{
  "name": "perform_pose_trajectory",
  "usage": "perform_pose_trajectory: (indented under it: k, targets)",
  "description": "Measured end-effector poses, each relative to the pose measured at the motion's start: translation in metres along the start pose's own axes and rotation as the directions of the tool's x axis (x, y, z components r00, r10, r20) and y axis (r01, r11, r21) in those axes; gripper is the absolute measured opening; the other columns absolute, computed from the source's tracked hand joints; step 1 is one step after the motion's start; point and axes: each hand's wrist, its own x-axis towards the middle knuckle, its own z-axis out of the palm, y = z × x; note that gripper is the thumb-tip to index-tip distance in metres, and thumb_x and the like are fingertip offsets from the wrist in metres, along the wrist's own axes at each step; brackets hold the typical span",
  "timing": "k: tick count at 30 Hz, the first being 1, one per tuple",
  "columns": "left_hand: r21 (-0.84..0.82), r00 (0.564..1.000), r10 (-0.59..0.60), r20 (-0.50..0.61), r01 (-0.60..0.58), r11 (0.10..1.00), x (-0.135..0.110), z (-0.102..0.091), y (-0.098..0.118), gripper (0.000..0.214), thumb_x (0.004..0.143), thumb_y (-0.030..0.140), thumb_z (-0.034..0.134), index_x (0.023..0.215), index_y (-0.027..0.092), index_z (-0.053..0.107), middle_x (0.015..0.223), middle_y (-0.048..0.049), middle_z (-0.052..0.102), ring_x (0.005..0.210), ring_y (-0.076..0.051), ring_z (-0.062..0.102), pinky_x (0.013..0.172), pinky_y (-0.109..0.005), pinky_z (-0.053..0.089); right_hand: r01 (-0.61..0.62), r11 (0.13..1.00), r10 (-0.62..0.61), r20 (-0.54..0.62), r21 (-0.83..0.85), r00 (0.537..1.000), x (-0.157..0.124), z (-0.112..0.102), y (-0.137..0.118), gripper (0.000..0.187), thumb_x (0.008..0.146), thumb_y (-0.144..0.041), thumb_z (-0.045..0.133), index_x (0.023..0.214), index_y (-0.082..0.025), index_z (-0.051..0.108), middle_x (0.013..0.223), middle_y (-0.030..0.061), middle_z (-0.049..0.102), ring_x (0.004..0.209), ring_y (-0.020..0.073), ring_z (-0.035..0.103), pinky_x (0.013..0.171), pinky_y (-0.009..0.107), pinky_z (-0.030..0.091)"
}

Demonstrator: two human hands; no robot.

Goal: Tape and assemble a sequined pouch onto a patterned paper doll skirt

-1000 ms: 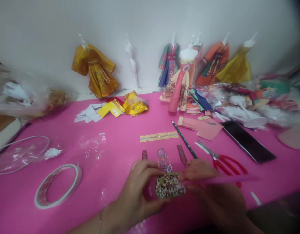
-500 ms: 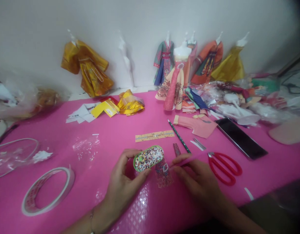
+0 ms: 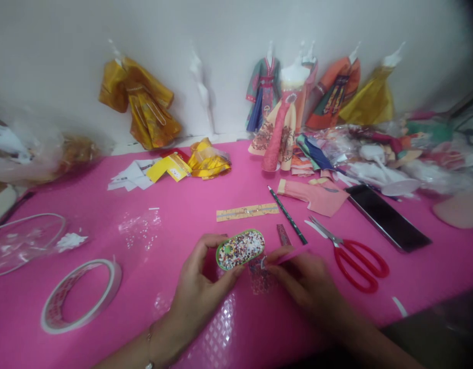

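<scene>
My left hand (image 3: 205,277) grips a small green oval box (image 3: 220,262) by its sides, thumb in front and fingers behind. Inside lie many tiny white, dark and coloured beads (image 3: 244,248). My right hand (image 3: 301,277) pinches a thin pink stick (image 3: 292,254), its tip close to the box's right end. Partly under the box and my right fingertips is a patterned strip of fabric (image 3: 259,279) with a pale outline shape on it. Behind my right hand lies a narrow dark red patterned strip (image 3: 283,234).
Red-handled scissors (image 3: 361,261), a black phone (image 3: 388,218) and a dark pencil (image 3: 288,215) lie at the right. A tape roll (image 3: 80,297) and loose sparkly bits (image 3: 140,228) are at the left. Behind stand doll dresses (image 3: 140,105) along the wall, beside plastic-wrapped pieces (image 3: 375,154).
The whole view has shifted slightly, so everything sits a little further right. The pink stick's tip has moved slightly over the fabric strip. Both hands keep their holds.
</scene>
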Motion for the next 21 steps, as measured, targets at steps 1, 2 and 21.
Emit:
perform_pose_trajectory:
  k: [1,2,21]
  targets:
    - [-0.001,1.000,0.008,0.002,-0.008,1.000,0.0001,0.0002,0.0004,0.030,0.082,0.021,0.073,0.107,0.023,0.057,0.098,-0.0011,0.064,0.091,-0.016,0.062,0.078,-0.028,0.052,0.006,1.000,-0.006,-0.005,-0.003,1.000,0.0000,0.0002,0.0002,0.009,0.090,-0.024,0.063,0.097,-0.021,0.068,0.092,0.0052,0.077,0.085,0.0210,0.073,0.077,0.035,0.059]
    - [0.001,1.000,0.014,0.006,-0.014,1.000,0.0001,0.0003,0.0007,0.030,0.082,0.021,0.073,0.107,0.023,0.057,0.098,-0.0014,0.064,0.090,-0.017,0.062,0.077,-0.028,0.052,0.010,1.000,-0.010,-0.008,-0.006,1.000,0.0001,0.0004,0.0001,0.009,0.090,-0.023,0.062,0.097,-0.021,0.068,0.092,0.0051,0.077,0.085,0.0210,0.073,0.077,0.035,0.059]
    - [-0.058,0.999,-0.008,0.046,0.011,0.998,-0.0004,0.0006,0.0009,0.032,0.082,0.020,0.074,0.108,0.024,0.057,0.101,-0.0010,0.064,0.095,-0.016,0.062,0.080,-0.027,0.052,0.020,0.999,-0.021,0.023,0.033,1.000,0.0011,0.0006,-0.0023,0.007,0.091,-0.021,0.060,0.095,-0.021,0.066,0.091,0.0029,0.076,0.083,0.0186,0.072,0.076,0.033,0.057]
